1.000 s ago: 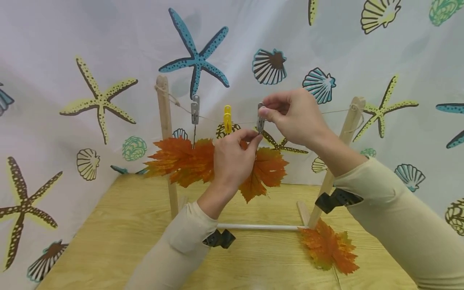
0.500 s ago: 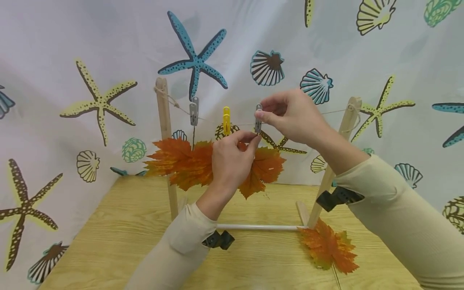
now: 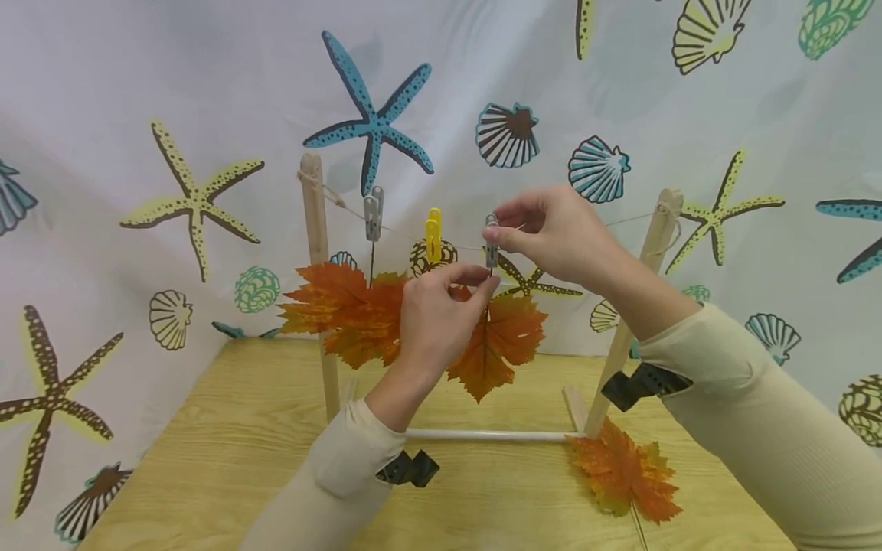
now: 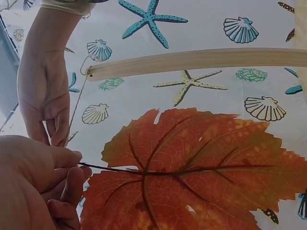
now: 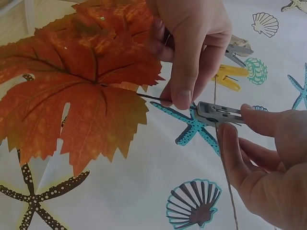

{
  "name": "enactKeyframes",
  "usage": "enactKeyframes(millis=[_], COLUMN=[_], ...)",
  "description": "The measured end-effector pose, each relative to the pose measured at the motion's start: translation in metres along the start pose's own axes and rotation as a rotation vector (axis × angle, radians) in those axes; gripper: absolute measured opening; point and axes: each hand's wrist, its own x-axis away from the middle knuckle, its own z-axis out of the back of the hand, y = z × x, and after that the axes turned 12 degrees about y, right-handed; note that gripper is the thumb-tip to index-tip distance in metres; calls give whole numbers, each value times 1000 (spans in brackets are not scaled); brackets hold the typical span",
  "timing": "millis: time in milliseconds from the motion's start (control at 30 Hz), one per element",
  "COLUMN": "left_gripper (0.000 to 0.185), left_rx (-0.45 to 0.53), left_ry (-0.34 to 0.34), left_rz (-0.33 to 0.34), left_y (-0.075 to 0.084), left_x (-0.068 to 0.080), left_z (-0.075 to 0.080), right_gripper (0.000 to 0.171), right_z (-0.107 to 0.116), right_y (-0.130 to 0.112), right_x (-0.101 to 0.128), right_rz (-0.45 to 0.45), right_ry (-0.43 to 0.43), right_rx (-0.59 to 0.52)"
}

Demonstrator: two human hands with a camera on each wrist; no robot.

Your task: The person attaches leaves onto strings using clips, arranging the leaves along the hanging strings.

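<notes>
Head view: pale wooden table (image 3: 227,459) carries a small drying rack of two wooden posts (image 3: 315,252) with thin twine (image 3: 623,220) strung between them. One orange fabric maple leaf already hangs from a grey peg (image 3: 373,214) at left; another lies flat on the table by the right post (image 3: 623,471). A yellow plastic peg (image 3: 432,233) sits empty mid-line.

Left hand (image 3: 437,317) pinches the dark wire stem (image 5: 152,97) of a third orange maple leaf (image 3: 498,340), leaf hanging just below the twine. Right hand (image 3: 558,233) squeezes a small grey clothes peg (image 5: 219,113) on the twine, fingers clamped on its tail; the stem tip is just beside the peg's mouth, not yet inside.

Judgement: keep the peg squeezed wide, feed the stem straight in, then ease off slowly so the stem stays seated.
</notes>
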Motion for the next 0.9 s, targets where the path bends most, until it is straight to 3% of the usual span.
enactKeyframes(millis=[233, 500, 667, 900], left_gripper=[19, 12, 13, 13], left_rx=[42, 125, 172, 187], left_ry=[-26, -175, -243, -279], left_rz=[13, 28, 18, 9], left_y=[-4, -9, -13, -18], left_x=[1, 2, 7, 15], left_z=[10, 14, 13, 11], right_gripper=[39, 37, 36, 34], right_z=[2, 5, 2, -4], right_y=[7, 24, 33, 40], right_x=[7, 23, 36, 50], right_rz=[-10, 18, 43, 62], right_ry=[34, 127, 127, 91], right_rx=[-56, -150, -210, -206])
